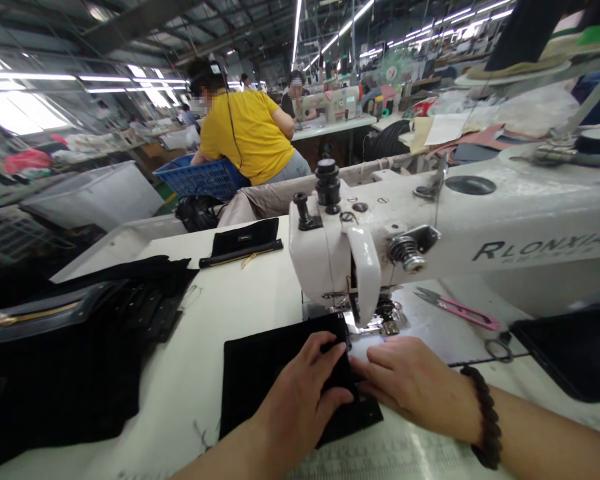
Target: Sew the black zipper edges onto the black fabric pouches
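A flat black fabric piece [260, 373] lies on the white table under the head of a white sewing machine [430, 227]. My left hand [300, 393] rests on the piece with its fingers bent, pressing its right edge. My right hand [410, 383] lies beside it, fingers together, pushing the same edge toward the presser foot [380, 320]. A dark bead bracelet [485, 417] circles my right wrist.
Pink thread snips [460, 310] lie right of the needle. A heap of black pieces [80, 347] fills the table's left side. A black pouch [243, 243] sits at the back. A person in a yellow shirt [250, 133] works ahead beside a blue basket [200, 179].
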### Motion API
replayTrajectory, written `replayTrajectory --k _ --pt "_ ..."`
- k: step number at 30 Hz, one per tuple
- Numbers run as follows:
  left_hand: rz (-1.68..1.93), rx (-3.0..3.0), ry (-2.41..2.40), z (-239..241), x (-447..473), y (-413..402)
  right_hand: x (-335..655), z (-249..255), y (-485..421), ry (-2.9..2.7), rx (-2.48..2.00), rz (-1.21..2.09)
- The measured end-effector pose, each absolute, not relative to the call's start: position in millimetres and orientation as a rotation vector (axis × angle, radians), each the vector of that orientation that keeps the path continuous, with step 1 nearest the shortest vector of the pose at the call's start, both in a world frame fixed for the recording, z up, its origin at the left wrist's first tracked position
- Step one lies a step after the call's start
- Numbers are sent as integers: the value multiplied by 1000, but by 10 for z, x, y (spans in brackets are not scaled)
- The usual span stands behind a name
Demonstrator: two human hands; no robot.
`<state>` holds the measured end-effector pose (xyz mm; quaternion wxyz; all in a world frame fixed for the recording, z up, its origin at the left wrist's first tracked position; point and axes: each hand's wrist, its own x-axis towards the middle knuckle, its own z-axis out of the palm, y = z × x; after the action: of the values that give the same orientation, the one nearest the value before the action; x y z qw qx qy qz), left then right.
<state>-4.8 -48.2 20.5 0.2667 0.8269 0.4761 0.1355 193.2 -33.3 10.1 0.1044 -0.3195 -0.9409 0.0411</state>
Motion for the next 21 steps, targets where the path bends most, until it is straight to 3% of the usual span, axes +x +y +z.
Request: replayTrajectory --k 11,21 --pt "471 1961 1296 206 -75 -489 1880 115 -346 -2776 -882 159" --pt "317 2473 1242 296 98 -500 1962 87 -345 -2912 -888 225"
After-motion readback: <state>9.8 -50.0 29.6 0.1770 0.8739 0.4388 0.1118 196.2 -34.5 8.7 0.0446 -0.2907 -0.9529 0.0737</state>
